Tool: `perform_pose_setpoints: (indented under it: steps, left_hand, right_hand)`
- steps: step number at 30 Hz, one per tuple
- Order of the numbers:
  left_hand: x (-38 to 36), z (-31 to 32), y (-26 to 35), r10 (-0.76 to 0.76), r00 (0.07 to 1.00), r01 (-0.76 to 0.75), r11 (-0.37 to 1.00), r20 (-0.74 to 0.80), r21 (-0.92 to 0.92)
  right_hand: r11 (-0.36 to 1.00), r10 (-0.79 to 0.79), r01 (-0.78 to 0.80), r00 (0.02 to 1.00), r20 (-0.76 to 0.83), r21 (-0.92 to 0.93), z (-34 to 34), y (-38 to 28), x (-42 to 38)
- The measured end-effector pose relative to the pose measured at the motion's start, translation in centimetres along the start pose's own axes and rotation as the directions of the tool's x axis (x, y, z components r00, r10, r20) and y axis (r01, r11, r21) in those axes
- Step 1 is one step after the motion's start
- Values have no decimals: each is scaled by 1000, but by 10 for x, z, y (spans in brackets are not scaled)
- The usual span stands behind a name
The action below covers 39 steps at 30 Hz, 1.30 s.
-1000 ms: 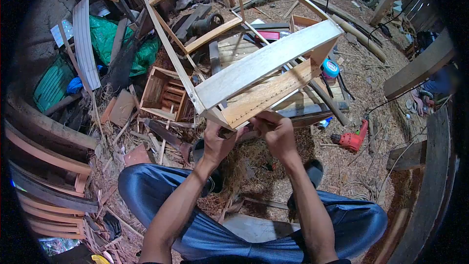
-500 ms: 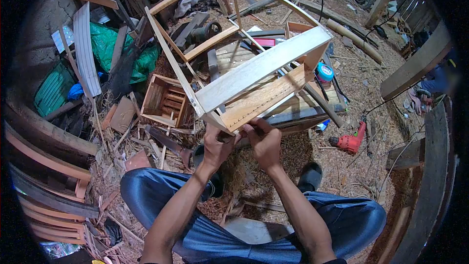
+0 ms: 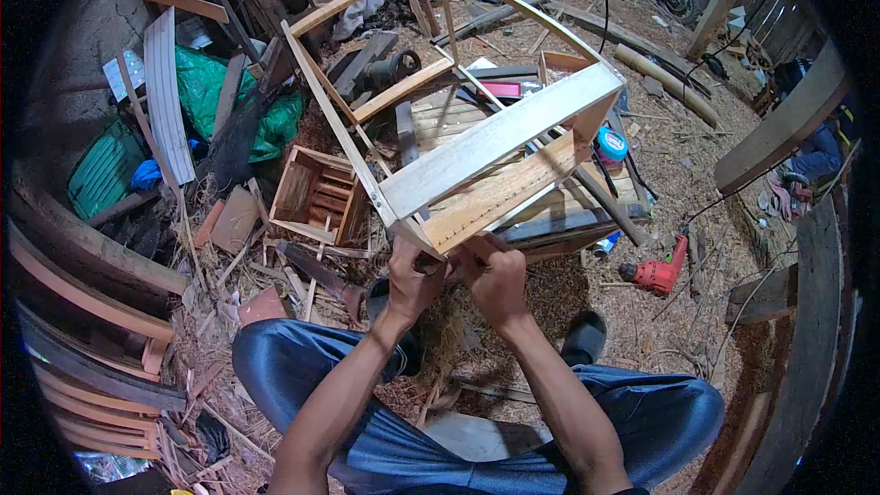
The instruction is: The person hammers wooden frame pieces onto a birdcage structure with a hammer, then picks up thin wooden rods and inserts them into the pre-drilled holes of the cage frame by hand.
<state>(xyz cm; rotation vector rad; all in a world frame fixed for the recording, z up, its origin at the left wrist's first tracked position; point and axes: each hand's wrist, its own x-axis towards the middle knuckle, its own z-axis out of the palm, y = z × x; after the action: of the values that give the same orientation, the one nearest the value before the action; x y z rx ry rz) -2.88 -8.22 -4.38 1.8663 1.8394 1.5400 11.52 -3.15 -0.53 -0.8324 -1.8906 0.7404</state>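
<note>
A light wooden frame (image 3: 500, 142) with a curved far rail stands in front of me, its pale, wide board on top. Along its near inner board (image 3: 504, 191) runs a row of small dark points. My left hand (image 3: 414, 282) is closed around the frame's near lower corner. Right beside it, my right hand (image 3: 496, 280) has its fingers curled in a pinch at the board's bottom edge. The fingertips are partly hidden under the wood, and I cannot tell what the right hand pinches.
A red power drill (image 3: 658, 273) lies on the shavings to the right. Behind the frame is a slatted wooden surface (image 3: 440, 124), with a blue-lidded tub (image 3: 611, 143) at its right. To the left stand a wooden box (image 3: 316, 194), a handsaw (image 3: 321, 277) and scrap boards.
The view has shifted slightly, so the frame appears a little lower and to the right. My right hand has drawn slightly down, its fingers more tucked at the edge. The left keeps its hold.
</note>
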Motion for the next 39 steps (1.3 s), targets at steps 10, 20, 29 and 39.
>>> perform_pose_setpoints:
  steps: [10, 20, 29, 39]
  left_hand:
    - [-5, 4, -6, -136, 991, 136, 985, 6, -104]
    - [16, -21, 26, 65, 997, -63, 997, 48, -54]
    - [17, -28, 21, -6, 987, 31, 987, 158, -158]
    - [17, -15, 33, 61, 998, -61, 994, 0, -87]
  right_hand:
    - [862, -221, 284, 956, 193, -419, 2, 7, -8]
    - [868, -223, 293, 951, 212, -401, -5, 3, -11]
    - [765, 115, 178, 908, 404, -618, -6, -1, -7]
    - [684, -10, 259, 938, 347, -681, -7, -11, -4]
